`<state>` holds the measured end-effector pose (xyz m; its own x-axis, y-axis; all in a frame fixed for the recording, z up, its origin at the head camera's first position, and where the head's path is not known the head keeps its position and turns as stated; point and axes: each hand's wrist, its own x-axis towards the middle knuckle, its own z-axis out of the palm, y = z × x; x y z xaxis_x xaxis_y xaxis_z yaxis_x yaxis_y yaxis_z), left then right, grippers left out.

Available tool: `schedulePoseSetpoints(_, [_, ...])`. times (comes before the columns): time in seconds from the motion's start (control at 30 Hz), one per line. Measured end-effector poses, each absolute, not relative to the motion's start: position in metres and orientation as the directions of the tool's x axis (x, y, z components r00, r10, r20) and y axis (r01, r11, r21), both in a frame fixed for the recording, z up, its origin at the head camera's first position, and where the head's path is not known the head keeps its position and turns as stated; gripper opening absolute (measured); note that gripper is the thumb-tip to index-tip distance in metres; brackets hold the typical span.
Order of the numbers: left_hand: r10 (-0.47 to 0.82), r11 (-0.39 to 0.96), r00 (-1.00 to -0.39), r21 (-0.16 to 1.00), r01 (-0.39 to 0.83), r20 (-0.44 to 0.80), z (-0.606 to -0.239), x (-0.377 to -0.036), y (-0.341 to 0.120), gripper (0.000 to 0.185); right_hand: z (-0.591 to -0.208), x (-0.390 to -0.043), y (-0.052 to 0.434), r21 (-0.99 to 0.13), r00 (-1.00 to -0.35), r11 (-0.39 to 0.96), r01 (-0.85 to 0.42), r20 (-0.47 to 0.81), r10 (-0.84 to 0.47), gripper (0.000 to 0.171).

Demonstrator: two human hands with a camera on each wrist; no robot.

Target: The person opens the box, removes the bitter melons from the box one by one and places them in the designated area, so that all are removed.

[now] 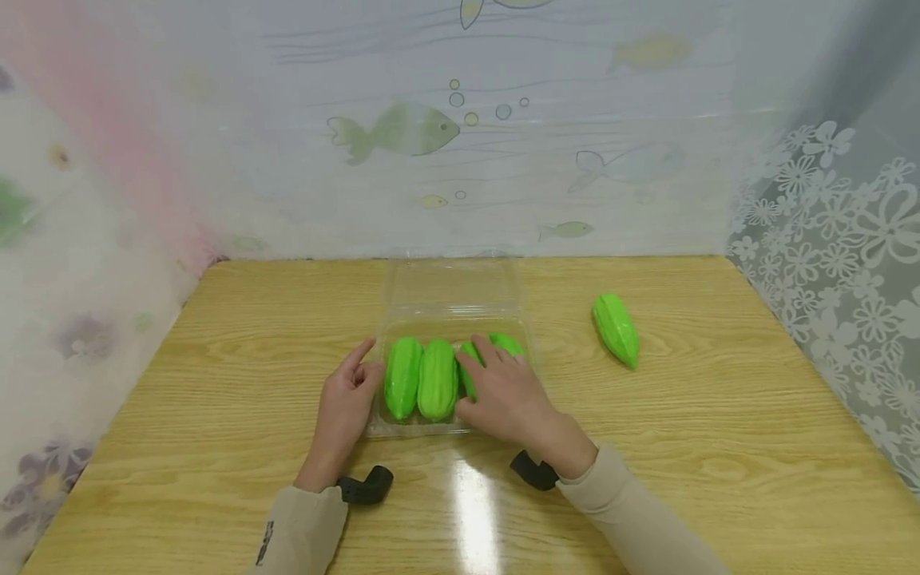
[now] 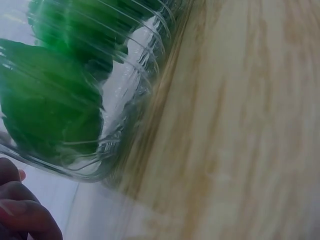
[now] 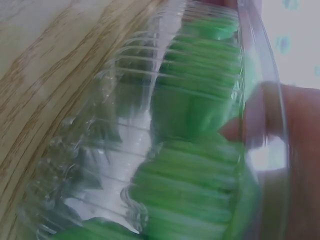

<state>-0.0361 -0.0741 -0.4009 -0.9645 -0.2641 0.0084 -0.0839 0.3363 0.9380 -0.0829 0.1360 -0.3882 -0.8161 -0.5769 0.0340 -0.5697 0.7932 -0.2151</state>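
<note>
Green gourds (image 1: 420, 379) in clear tray (image 1: 449, 307) lie under right hand (image 1: 506, 395).

Wooden table (image 1: 216, 383), fish-print curtain (image 1: 402, 132), floral lace curtain (image 1: 841, 239)

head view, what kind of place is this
Probably a tabletop set up for recording rather than a real kitchen: a wooden table is screened by a fish-print curtain and a flowered curtain, with only a clear plastic box of green toy vegetables.
</note>
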Motion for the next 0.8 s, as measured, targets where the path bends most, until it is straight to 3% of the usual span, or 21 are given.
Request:
schedulePoseSetpoints(0.17, [-0.26,0.342,-0.966,0.936,-0.083,0.01,-0.401,-0.036,-0.074,0.045,-0.388,-0.08,0.135,-0.196,-0.822,0.8,-0.568,0.075,-0.565,0.064])
schedulePoseSetpoints(0.37, [-0.264,0.333,-0.965,0.938,-0.093,-0.002,-0.413,-0.041,-0.08,0.045,-0.388,-0.079,0.134,-0.194,-0.771,0.746,-0.637,0.175,-0.612,0.068])
schedulePoseSetpoints(0.5, [-0.269,0.332,-0.963,0.939,-0.086,0.008,-0.427,-0.047,-0.085,0.045,-0.387,-0.081,0.136,-0.272,-0.765,0.715,-0.644,0.196,-0.614,0.07])
schedulePoseSetpoints(0.8, [-0.271,0.364,-0.961,0.93,-0.05,0.054,-0.433,-0.049,-0.087,0.043,-0.377,-0.09,0.143,-0.438,-0.828,0.718,-0.541,0.127,-0.547,0.07])
